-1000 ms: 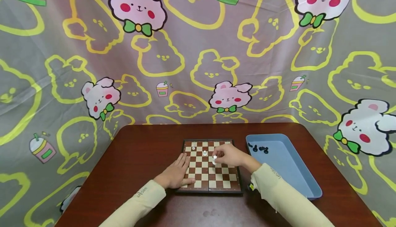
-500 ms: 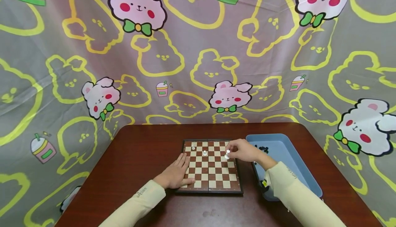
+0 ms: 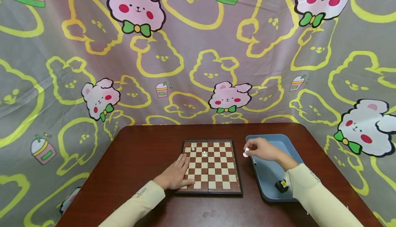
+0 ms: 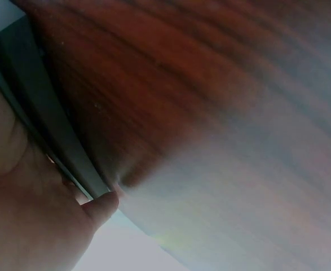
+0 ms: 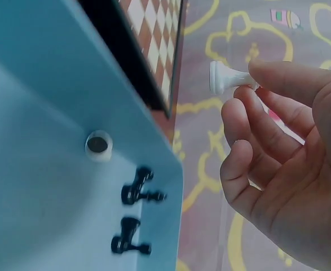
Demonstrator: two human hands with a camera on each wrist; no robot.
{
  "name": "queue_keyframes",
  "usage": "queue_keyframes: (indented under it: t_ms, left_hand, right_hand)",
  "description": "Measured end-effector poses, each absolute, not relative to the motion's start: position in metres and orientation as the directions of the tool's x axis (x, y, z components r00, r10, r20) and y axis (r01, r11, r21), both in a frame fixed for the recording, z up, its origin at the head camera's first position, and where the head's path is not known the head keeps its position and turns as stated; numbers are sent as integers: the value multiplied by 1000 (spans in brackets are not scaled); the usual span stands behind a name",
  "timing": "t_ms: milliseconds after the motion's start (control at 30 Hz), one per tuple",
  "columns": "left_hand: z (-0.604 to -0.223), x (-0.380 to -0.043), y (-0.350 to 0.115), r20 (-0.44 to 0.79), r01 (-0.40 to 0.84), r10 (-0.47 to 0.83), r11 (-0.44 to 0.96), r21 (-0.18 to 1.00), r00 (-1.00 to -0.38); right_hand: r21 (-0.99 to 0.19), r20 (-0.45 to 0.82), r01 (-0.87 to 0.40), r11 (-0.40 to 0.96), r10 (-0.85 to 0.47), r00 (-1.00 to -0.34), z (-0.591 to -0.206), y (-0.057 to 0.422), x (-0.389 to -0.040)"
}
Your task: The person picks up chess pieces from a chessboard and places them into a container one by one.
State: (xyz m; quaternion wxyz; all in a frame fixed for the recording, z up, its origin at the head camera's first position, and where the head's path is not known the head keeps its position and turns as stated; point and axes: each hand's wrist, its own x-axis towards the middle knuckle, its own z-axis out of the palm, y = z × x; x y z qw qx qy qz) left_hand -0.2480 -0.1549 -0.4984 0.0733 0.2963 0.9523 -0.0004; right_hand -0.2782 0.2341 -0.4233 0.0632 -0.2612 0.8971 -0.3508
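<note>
My right hand (image 3: pixel 263 149) pinches a white chess piece (image 3: pixel 245 152) between thumb and fingertips, over the near-left rim of the blue tray (image 3: pixel 269 177). Seen from the right wrist, the piece (image 5: pixel 224 79) lies sideways with its round base outward and its top hidden by the fingers. My left hand (image 3: pixel 176 173) rests flat on the left edge of the chessboard (image 3: pixel 213 168), fingers straight and thumb spread. Two white pieces stand on the board's far left part, one small piece (image 3: pixel 193 148) near the corner and another piece (image 3: pixel 204 154) closer to the middle.
Inside the tray, in the right wrist view, lie several black chess pieces (image 5: pixel 137 189) and a white piece (image 5: pixel 98 145) with a dark disc on its base. A small black box (image 3: pixel 281 185) with a yellow mark sits at the right cuff. Patterned cloth (image 3: pixel 191 65) hangs behind the table.
My right hand has carried the white chess piece rightward from above the board, past its right edge, to the tray's left rim. The left hand stays in place.
</note>
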Motion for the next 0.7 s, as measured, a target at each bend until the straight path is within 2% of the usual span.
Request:
queue_keyframes:
  t_ms: [400, 700]
  left_hand:
    - [-504, -250, -158, -120, 578, 580, 814, 56, -805]
    - [-503, -250, -158, -116, 592, 593, 804, 46, -797]
  right_hand:
    - [-654, 16, -331, 680, -425, -905, -423, 277, -274]
    - [-625, 37, -345, 701, -414, -909, -435, 300, -277]
